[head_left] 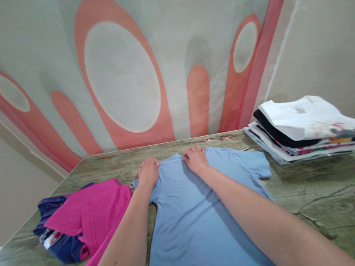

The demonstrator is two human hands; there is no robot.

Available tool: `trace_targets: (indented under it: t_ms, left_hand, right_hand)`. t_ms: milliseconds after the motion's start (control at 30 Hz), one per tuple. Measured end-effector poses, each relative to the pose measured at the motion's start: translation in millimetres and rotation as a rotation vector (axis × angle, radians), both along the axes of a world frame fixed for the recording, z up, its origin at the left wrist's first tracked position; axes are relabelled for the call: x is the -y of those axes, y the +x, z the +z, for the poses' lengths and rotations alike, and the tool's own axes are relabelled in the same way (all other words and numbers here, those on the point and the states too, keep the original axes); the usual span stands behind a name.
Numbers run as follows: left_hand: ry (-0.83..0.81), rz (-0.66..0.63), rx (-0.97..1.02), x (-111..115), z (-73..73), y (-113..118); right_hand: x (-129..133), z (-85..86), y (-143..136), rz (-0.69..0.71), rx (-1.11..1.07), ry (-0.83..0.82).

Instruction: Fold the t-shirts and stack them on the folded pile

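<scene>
A light blue T-shirt [193,231] lies spread on the wooden table, its collar toward the far edge and its hem out of view at the bottom. My left hand [149,171] is closed at the shirt's left shoulder, fingers curled on the cloth. Around the collar's right part, my right hand [195,158] has its fingers bent and pressed together on the fabric. Both forearms reach over the shirt from below, the right one crossing its right side. The right sleeve lies flat; part of the left sleeve is hidden behind my left wrist.
Left of the shirt, a crumpled pink garment [99,208] lies over a dark blue one [65,248]. A stack of folded shirts [307,122], white on top, sits at the back right of the wooden table [346,202]. Behind is a patterned wall covering [167,29].
</scene>
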State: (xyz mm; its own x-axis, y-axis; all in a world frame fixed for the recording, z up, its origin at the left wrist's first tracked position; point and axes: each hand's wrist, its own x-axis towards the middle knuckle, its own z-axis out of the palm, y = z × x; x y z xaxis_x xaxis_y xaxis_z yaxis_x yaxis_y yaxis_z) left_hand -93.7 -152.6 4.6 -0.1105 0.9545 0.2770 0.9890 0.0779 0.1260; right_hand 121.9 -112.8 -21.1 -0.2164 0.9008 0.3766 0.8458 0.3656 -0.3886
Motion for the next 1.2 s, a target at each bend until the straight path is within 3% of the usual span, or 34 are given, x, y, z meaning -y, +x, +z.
trace_targets:
  t_ms: [200,367,600,833,1000,1200]
  left_hand:
    - [0.041,0.009,-0.036,4,5.1,4]
    - [0.045,-0.001,0.045,1,1.6,1]
    - [0.059,-0.137,0.176,-8,-10.2,-5]
    - [0.097,-0.213,0.202,-9,-11.1,-7]
    - [0.091,-0.246,0.209,-11,-14.3,-9]
    - [0.1,-0.258,0.203,-8,-14.3,-9]
  right_hand:
    - [0,2.9,2,0.071,-0.012,0.036]
    - [0,1.8,1,0.003,-0.001,0.003]
    - [0,4.2,1,0.034,0.014,-0.024]
    - [1,4.4,0,0.003,0.01,-0.006]
    - [-1,2.5,0,0.022,0.021,-0.068]
    - [0,5.8,1,0.082,0.011,-0.022]
